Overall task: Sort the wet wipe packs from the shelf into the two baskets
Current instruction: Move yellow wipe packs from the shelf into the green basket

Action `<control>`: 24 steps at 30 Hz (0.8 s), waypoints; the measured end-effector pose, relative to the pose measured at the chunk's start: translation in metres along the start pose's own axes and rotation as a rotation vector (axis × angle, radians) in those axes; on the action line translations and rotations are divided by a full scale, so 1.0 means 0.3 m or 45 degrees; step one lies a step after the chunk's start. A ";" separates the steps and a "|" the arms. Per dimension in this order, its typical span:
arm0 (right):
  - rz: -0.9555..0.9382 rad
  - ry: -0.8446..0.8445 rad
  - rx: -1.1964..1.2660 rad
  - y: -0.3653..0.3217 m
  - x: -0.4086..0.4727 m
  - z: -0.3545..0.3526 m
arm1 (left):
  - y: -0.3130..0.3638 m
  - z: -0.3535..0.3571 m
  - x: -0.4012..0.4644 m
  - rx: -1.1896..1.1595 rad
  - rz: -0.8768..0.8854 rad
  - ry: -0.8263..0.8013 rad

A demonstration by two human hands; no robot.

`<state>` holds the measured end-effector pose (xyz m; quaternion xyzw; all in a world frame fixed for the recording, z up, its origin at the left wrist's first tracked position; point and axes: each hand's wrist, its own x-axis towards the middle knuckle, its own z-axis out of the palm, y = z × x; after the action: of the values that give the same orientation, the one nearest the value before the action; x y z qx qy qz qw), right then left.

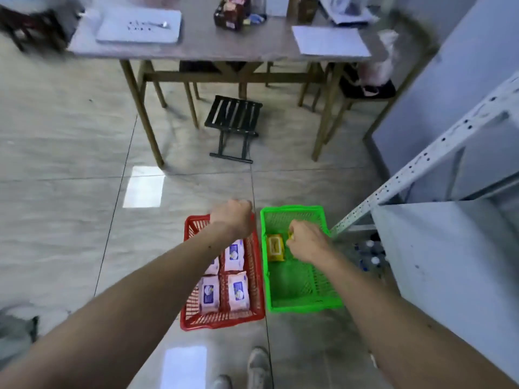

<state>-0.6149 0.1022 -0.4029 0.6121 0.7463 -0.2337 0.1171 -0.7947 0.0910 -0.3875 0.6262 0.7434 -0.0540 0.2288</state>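
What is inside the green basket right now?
One yellow wipe pack lies in the green basket, at its far left. The right hand hovers over it pinching something yellow, mostly hidden. The hand and forearm cover part of the basket's floor; the rest looks bare.

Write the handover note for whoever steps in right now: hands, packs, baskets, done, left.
Left hand: fingers curled, hovering over the far end of the red basket; whether it holds anything is not visible.
Right hand: over the green basket, pinching something yellow, apparently a pack.
Done: four white-and-purple packs lie in the red basket, one partly hidden by the arm; one yellow pack lies in the green basket.
Left: drop the yellow item into the green basket, then go back to the shelf; its stock is out of view.
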 end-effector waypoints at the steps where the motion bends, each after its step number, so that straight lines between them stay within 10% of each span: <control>1: 0.022 0.040 0.010 0.022 -0.062 -0.077 | 0.064 -0.069 -0.030 0.021 0.065 0.015; 13: 0.482 0.559 0.173 0.493 -0.897 -0.692 | 0.954 -0.555 -0.479 0.220 0.822 0.174; 24: 1.061 0.752 0.182 1.061 -1.703 -0.730 | 1.754 -0.436 -0.991 0.197 1.405 0.158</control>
<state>-0.1683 -0.1838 -0.0439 0.9038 0.4226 -0.0349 -0.0576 -0.2943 -0.0201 -0.0415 0.9393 0.3114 0.0561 0.1323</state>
